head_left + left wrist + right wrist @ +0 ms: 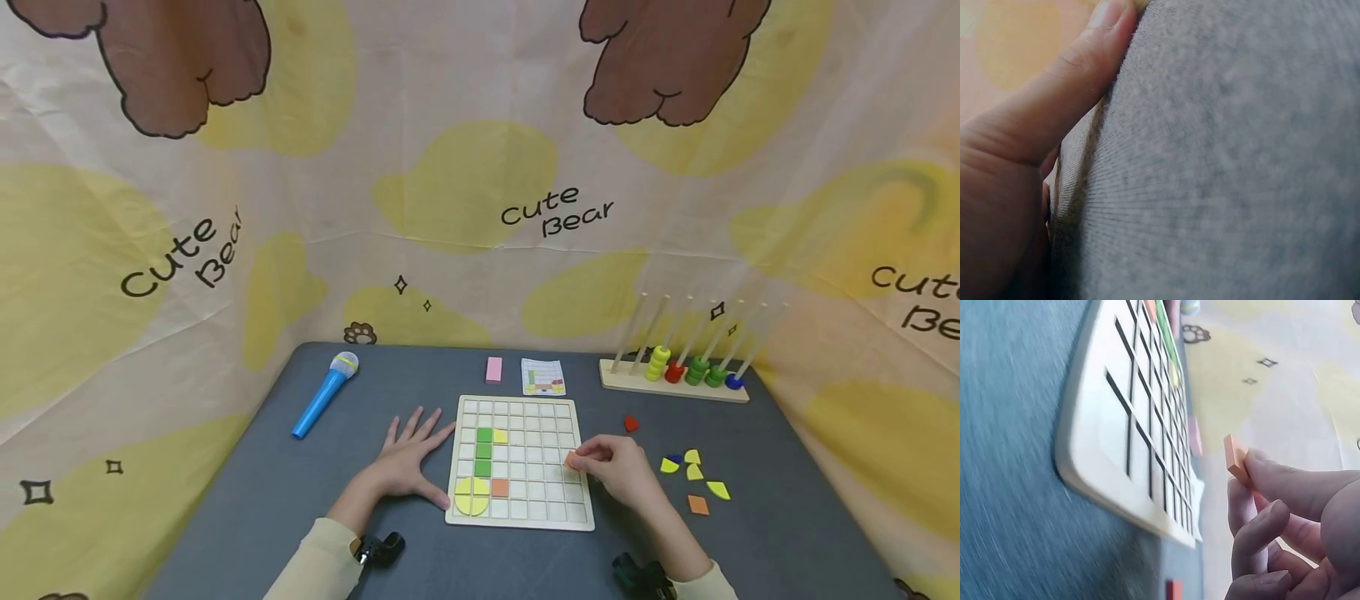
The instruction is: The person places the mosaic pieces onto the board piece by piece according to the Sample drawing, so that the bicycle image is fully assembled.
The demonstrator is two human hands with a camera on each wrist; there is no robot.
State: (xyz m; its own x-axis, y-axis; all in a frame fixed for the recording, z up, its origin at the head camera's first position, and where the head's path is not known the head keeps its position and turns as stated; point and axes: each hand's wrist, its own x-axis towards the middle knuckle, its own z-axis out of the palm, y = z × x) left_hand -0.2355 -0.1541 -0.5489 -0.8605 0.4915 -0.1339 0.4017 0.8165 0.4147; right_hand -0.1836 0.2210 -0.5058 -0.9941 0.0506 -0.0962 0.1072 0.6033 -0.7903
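Observation:
Between thumb and fingertips my right hand (618, 471) pinches an orange square tile (1235, 459), held over the right edge of the white grid board (532, 523). My left hand (405, 461) lies spread on the table at the board's left side, its thumb against the lower left edge. Green squares (483, 451) stand in a column on the board, with a yellow piece (500, 437) beside the top one. Yellow quarter-round pieces (472, 497) form a circle at the lower left, and an orange square (499, 488) sits just right of it.
Right of the board lie several yellow pieces (694, 472), a blue piece (675, 458), an orange square (698, 505) and a red piece (631, 424). Behind stand a pink block (493, 370), a pattern card (543, 377) and a bead rack (675, 386). A blue microphone (324, 396) lies far left.

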